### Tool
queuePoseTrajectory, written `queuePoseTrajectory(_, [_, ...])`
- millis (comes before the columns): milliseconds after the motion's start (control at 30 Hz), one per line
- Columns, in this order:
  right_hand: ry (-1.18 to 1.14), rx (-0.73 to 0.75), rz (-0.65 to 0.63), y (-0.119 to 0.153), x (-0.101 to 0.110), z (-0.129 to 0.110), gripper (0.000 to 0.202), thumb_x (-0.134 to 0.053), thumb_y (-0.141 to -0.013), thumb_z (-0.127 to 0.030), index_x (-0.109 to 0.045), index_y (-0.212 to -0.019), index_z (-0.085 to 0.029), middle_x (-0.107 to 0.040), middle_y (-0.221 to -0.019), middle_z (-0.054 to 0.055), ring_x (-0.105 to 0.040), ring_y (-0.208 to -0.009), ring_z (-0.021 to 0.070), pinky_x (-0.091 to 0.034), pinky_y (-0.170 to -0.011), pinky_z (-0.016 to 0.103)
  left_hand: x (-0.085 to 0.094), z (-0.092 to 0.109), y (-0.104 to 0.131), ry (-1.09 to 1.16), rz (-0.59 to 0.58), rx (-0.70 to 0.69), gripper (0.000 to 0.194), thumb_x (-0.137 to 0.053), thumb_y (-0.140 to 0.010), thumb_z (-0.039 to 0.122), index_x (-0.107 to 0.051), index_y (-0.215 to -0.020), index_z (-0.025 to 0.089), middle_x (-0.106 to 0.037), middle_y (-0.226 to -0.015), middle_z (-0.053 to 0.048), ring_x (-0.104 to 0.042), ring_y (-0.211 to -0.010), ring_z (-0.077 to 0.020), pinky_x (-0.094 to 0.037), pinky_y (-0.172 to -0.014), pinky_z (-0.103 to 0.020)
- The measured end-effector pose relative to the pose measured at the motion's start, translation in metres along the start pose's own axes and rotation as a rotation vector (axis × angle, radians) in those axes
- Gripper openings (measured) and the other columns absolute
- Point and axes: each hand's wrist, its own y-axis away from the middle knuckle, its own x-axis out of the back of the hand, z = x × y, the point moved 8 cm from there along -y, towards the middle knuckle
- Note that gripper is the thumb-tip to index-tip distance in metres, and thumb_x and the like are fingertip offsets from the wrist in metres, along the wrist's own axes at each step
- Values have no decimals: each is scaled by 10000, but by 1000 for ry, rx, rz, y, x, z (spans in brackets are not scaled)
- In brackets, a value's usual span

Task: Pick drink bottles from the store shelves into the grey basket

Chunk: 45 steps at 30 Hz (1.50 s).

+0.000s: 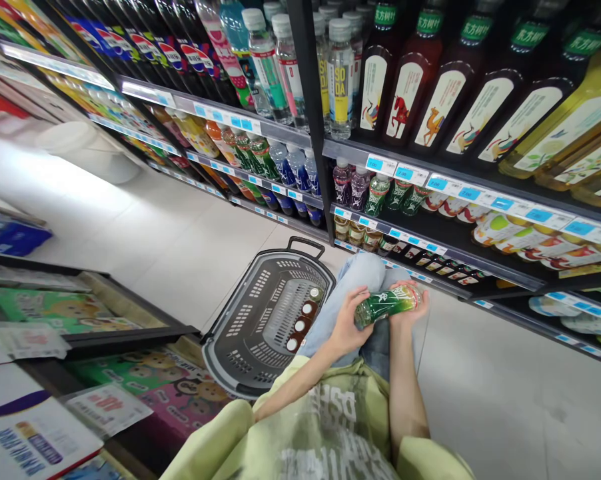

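A green bottle (388, 302) lies sideways between my two hands, above my bent knees. My left hand (349, 323) is wrapped round its darker left end, and my right hand (411, 310) holds its lighter right end, with the fingers partly hidden by the bottle. Left of my knees, a grey and black basket (245, 333) rests on the floor with its handle up toward the shelves. Several brown bottles with white caps (299, 326) stand in a row along the basket's right side.
Drink shelves (455, 193) run along the far side, with small green and purple bottles on a lower shelf (379, 193). Boxes with price cards (108, 407) fill a display at the left. A white round tub (88, 150) stands farther down the aisle floor.
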Motion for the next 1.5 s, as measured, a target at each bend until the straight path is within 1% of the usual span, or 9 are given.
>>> queuePoseTrajectory(233, [-27,-12,-31,3,-3,1,401,-729,-802,-630,-637,-947,-267,-683,-893,-26,-688,-797,176,-626,-775,356,8,-1,-8,110,64,-60,587,-843,-776,410,-597,-1292,276,-697,-1302,-88,-704,-1208,-313,-612,-1065,-529])
queuePoseTrajectory(400, [-64,8,-86,9,-7,-5,357,-694,-851,-619,-662,-988,-291,-720,-971,-8,-688,-831,182,-637,-827,368,14,-4,-14,-30,0,143,536,-805,-775,457,-611,-1234,260,-729,-1139,-68,-718,-1015,-292,-611,-893,-440])
queuePoseTrajectory(533, [-19,-41,-124,10,-7,-8,387,-733,-809,-644,-627,-950,-299,-672,-915,-3,-651,-772,180,-641,-724,359,16,-1,-23,-46,-275,265,340,-588,-991,540,-657,-1047,213,-711,-797,-19,-705,-759,-229,-539,-732,-350])
queuePoseTrajectory(667, [84,-163,-209,12,-15,-2,433,-706,-807,-682,-544,-878,-286,-530,-777,-34,-547,-630,146,-559,-529,289,4,8,-15,18,-635,238,626,-311,-1132,560,-532,-650,227,-554,-502,3,-556,-508,-151,-442,-633,-299])
queuePoseTrajectory(833, [232,-368,-428,40,-40,27,534,-706,-747,-744,-446,-760,-277,-445,-655,-63,-462,-520,135,-502,-454,301,13,15,3,-183,-504,82,580,-421,-1112,543,-636,-692,206,-532,-555,-2,-466,-502,-141,-362,-586,-310])
queuePoseTrajectory(967, [312,-564,-603,88,-57,58,533,-779,-672,-728,-529,-730,-260,-547,-645,-28,-552,-548,163,-540,-495,332,36,14,18,-138,-342,150,434,-426,-1111,519,-695,-1012,193,-634,-718,-1,-568,-636,-158,-421,-666,-287])
queuePoseTrajectory(1100, [517,-647,-605,129,-58,76,425,-871,-683,-597,-688,-834,-245,-706,-760,20,-672,-677,224,-609,-613,375,68,13,18,-69,-213,220,438,-555,-1033,590,-667,-1165,187,-632,-766,14,-577,-680,-162,-427,-694,-282])
queuePoseTrajectory(1300, [680,-615,-772,167,-96,81,341,-896,-803,-438,-770,-1087,-299,-784,-1085,51,-735,-1049,323,-610,-962,488,103,11,4,-77,-326,291,382,-604,-992,537,-721,-1106,191,-563,-648,47,-537,-618,-145,-382,-648,-255])
queuePoseTrajectory(1500, [951,-434,-954,184,-118,92,518,-913,-787,-363,-653,-1223,-258,-748,-1126,23,-705,-1044,259,-562,-943,376,135,12,8,-224,-350,292,291,-738,-886,447,-773,-1060,216,-673,-699,28,-596,-627,-144,-418,-667,-242])
